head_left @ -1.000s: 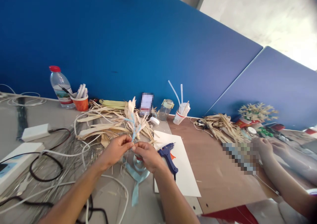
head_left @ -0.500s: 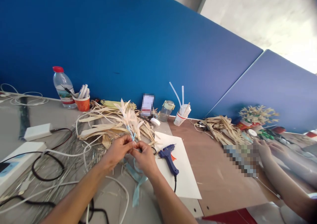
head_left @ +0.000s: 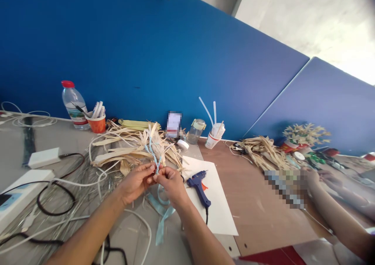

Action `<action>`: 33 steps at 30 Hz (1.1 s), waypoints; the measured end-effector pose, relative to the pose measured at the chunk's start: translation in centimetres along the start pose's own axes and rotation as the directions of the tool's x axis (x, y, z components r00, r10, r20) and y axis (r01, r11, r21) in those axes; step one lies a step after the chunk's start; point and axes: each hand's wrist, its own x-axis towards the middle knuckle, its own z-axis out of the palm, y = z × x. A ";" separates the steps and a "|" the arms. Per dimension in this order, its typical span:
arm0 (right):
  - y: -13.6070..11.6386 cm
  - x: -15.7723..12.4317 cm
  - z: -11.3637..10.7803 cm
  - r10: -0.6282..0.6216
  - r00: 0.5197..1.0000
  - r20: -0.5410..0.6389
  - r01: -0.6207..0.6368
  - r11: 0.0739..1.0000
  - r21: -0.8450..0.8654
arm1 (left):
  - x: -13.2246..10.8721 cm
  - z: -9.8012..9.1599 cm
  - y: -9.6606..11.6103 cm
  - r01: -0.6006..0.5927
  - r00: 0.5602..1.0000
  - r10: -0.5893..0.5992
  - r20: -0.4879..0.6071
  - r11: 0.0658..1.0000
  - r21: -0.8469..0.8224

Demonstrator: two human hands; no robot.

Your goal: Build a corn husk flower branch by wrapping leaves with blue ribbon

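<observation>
Pale flowers that look made of corn husk [head_left: 154, 138] stand upright above my hands, their stems [head_left: 152, 151] wrapped in light blue tape. My left hand [head_left: 137, 183] pinches the lower stems from the left. Close beside it, my right hand [head_left: 171, 181] is closed with thumb and fingers on the same stems. A loose length of light blue tape [head_left: 160, 226] trails below my hands over the table. My fingertips partly hide the stem ends. Dried corn husks [head_left: 111, 155] lie just behind the flowers.
A blue glue gun [head_left: 200, 188] rests on white paper [head_left: 225, 218] right of my hands. Wires and cables [head_left: 55, 196] cover the left side, near a power strip [head_left: 26, 190]. Cups, bottles and a phone [head_left: 174, 124] line the blue partition. Another person's hands [head_left: 312, 183] are at far right.
The stems now show more plainly as separate blue-wrapped branches, and the flower heads sit slightly lower. My left hand has opened out a little and shifted slightly left; both hands stay at the stems.
</observation>
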 end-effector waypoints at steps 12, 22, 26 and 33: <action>-0.8 -0.3 0.3 -0.011 0.999 0.034 0.007 0.991 0.131 | 0.1 0.1 -0.2 -0.067 0.995 0.057 -0.081 0.990 -0.126; -0.7 -0.4 0.4 0.026 1.000 0.010 -0.027 0.997 0.074 | 0.4 0.4 -0.5 -0.053 0.994 0.049 -0.102 0.998 -0.039; -0.9 -0.4 0.0 0.023 0.997 0.071 -0.030 0.995 0.100 | 0.2 1.0 -0.5 -0.128 0.978 0.140 -0.156 0.988 0.085; -0.4 -0.1 -0.2 -0.040 0.999 -0.006 0.038 0.988 -0.152 | 0.1 1.3 -0.5 -0.108 0.978 0.116 -0.176 0.993 0.054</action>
